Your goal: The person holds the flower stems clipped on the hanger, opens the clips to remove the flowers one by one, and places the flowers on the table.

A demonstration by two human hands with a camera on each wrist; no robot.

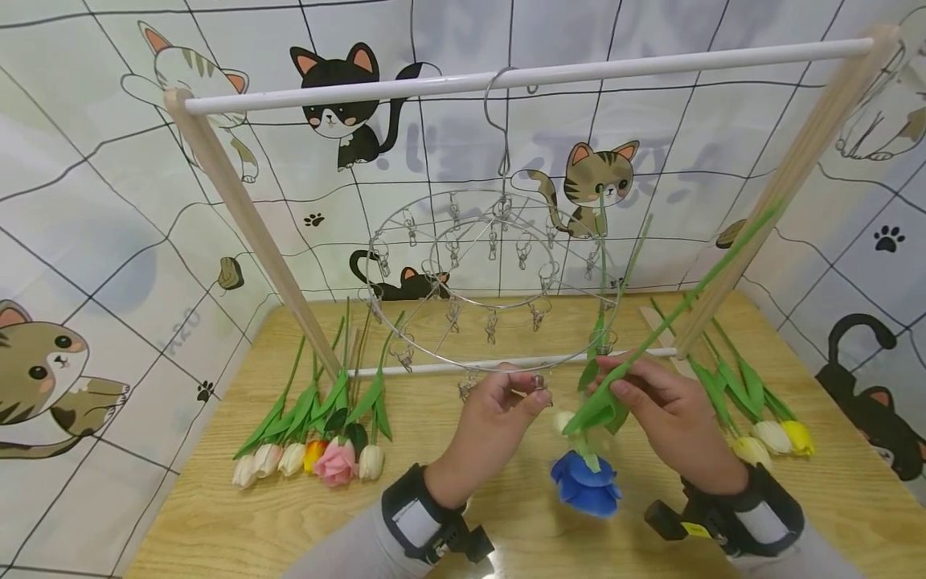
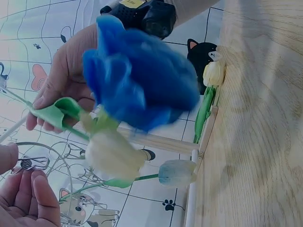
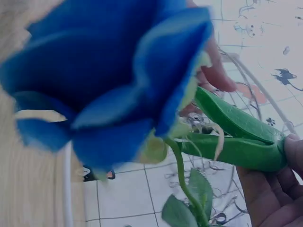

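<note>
My left hand (image 1: 499,410) pinches a small metal clip (image 2: 33,163) of the round wire hanger (image 1: 434,346) between thumb and fingers. My right hand (image 1: 673,410) holds a long green stem (image 1: 705,281) by its broad leaf (image 3: 246,146), thumb on the leaf. Below that hand, head down, is a large blue artificial flower (image 1: 587,484), its green base close under the leaf. It fills much of both wrist views. Behind it, a white tulip (image 2: 113,156) and a pale bluish tulip (image 2: 177,173) show. A stem with leaves (image 1: 602,265) hangs upright at the hanger's right side.
The hanger's hook (image 1: 499,104) sits on a white rod (image 1: 362,87) between wooden posts. Several tulips and a pink flower (image 1: 337,463) lie on the wooden table (image 1: 289,531) at left. White and yellow tulips (image 1: 797,437) lie at right. A cat-patterned sheet surrounds the table.
</note>
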